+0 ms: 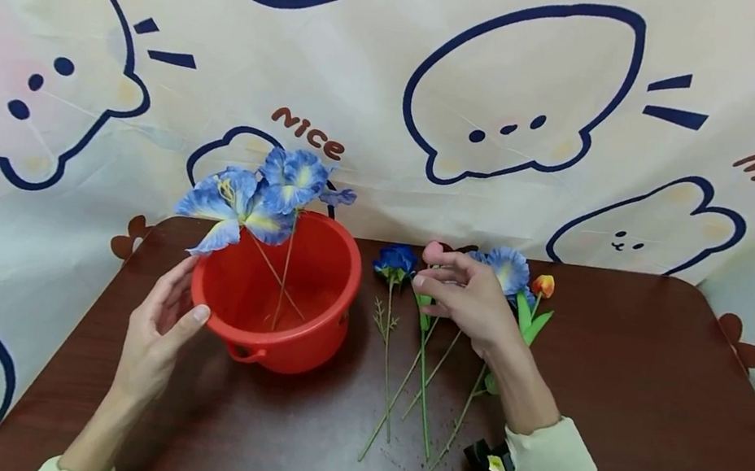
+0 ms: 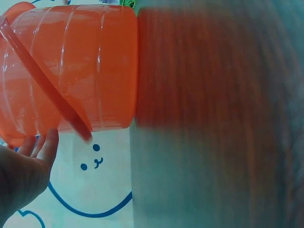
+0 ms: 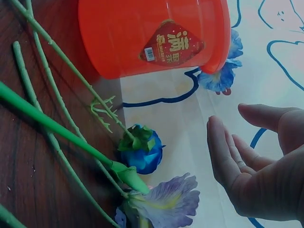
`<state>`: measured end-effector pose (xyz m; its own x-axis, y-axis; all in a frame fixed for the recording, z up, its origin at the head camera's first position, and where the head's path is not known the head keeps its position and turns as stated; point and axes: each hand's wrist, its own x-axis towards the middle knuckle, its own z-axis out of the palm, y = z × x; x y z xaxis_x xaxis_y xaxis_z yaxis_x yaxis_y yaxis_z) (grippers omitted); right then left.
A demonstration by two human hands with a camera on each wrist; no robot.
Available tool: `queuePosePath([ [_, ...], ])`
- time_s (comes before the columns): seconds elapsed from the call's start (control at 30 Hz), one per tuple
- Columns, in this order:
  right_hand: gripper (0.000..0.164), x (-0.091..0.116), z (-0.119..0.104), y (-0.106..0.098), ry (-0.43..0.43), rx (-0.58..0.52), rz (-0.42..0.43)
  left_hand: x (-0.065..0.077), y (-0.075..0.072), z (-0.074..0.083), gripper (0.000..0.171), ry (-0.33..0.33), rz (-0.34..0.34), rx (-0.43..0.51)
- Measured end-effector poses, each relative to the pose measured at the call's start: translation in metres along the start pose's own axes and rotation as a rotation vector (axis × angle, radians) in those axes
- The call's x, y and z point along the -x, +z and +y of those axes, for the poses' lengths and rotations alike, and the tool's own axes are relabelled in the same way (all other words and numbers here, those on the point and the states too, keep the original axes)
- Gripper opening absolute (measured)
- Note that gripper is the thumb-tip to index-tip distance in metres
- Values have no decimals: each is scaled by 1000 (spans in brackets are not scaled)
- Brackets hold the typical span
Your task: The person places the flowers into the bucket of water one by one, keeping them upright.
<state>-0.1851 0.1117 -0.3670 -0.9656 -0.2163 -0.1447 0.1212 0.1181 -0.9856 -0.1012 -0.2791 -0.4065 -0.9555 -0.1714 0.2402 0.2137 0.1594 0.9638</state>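
A red plastic bucket (image 1: 302, 339) stands on the table, with blue iris-like flowers (image 1: 234, 205) leaning up out of it. My left hand (image 1: 155, 340) rests against the bucket's left side, thumb at the rim and fingers fairly straight; the left wrist view shows those fingers (image 2: 50, 145) beside the bucket's wall. Over the heads of the flowers lying to the right hovers my right hand (image 1: 468, 295), its fingers loosely bent. In the right wrist view nothing lies between thumb and fingers. Nearest to it are a blue rose (image 1: 395, 261), a ruffled blue flower (image 1: 509, 269) and a pink bud (image 1: 432, 252), partly hidden.
An orange tulip (image 1: 543, 286) with green leaves lies right of the right hand. Several crossed stems (image 1: 423, 391) point toward the table's front. A small black object (image 1: 486, 457) is by the right sleeve. Behind the table (image 1: 646, 410) hangs a printed cloth (image 1: 522, 69).
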Motion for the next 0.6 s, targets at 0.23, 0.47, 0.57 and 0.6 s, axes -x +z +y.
queuePosePath([
  [0.23, 48, -3, 2, -1, 20, -16, -8, 0, -1, 0, 67, 0, 13, 8],
  [0.47, 48, -6, 3, -1, 39, 16, -18, -1, 1, -1, 67, 23, 15, 32],
  [0.57, 46, -7, 3, -1, 47, 7, -19, -2, 1, -2, 67, 43, 9, 48],
  [0.6, 45, -7, 4, -1, 50, 6, -20, -2, 2, -3, 66, 50, 5, 57],
])
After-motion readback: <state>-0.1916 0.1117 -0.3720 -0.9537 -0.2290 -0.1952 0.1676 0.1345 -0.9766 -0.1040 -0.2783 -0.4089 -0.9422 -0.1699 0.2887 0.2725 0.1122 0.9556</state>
